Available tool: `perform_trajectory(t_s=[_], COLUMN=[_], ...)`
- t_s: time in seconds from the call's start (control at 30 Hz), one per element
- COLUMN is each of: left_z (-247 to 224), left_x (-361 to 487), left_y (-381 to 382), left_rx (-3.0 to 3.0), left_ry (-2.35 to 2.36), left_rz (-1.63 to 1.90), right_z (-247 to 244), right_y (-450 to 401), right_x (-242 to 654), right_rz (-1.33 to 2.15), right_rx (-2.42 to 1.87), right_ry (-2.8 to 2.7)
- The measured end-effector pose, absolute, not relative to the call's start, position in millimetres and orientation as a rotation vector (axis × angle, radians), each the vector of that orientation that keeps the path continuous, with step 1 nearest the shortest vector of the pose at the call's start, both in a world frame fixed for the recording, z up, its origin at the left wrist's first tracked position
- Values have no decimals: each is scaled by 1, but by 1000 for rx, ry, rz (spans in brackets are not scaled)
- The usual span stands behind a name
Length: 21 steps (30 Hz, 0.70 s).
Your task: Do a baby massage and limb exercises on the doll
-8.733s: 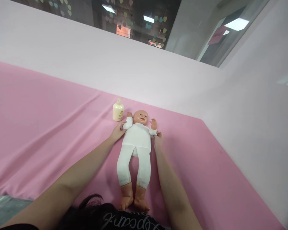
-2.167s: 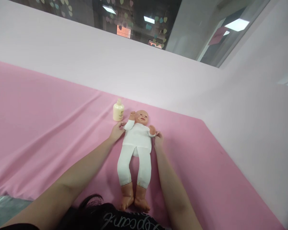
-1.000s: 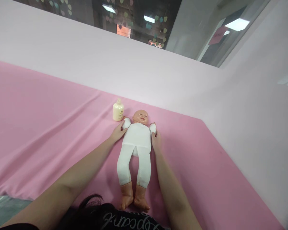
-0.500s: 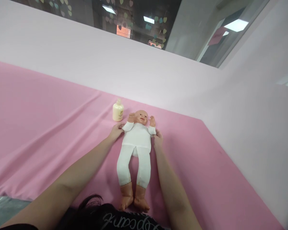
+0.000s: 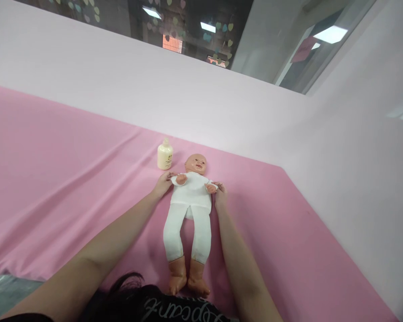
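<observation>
Half a second ago, the doll's point(image 5: 191, 192) two little hands point(image 5: 181, 179) were up by its head point(image 5: 195, 163), toward the far edge of the counter point(image 5: 289, 232). Now they have come down over the top of its chest and point more to my edge of the counter. A second ago, its white sleeves stuck out to the sides, and now they bend in. The side of the head that one little hand hid shows again. My left hand point(image 5: 163, 184) and my right hand point(image 5: 221, 196) are a tiny bit farther apart than a second ago.
</observation>
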<state>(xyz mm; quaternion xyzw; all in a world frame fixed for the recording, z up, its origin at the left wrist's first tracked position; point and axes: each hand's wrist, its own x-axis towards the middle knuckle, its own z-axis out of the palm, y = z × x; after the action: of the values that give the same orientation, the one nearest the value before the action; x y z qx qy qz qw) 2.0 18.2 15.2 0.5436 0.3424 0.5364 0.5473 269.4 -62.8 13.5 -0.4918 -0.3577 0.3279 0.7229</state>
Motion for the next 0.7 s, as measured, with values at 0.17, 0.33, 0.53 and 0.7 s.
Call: perform_trajectory(t_s=[0.17, 0.33, 0.53, 0.7], left_z=[20, 24, 25, 21], left_x=[2, 0, 0, -1], left_y=[12, 10, 10, 15], left_rx=[1498, 1553, 1516, 1443], left_ry=[890, 927, 932, 1006], left_rz=[1282, 1275, 1216, 1195], right_z=[22, 30, 30, 28], right_y=[-69, -78, -79, -78], right_x=[264, 258, 258, 262], right_rz=[606, 458, 442, 459], right_rx=[-1224, -1346, -1475, -1535], right_ry=[-801, -927, -952, -952])
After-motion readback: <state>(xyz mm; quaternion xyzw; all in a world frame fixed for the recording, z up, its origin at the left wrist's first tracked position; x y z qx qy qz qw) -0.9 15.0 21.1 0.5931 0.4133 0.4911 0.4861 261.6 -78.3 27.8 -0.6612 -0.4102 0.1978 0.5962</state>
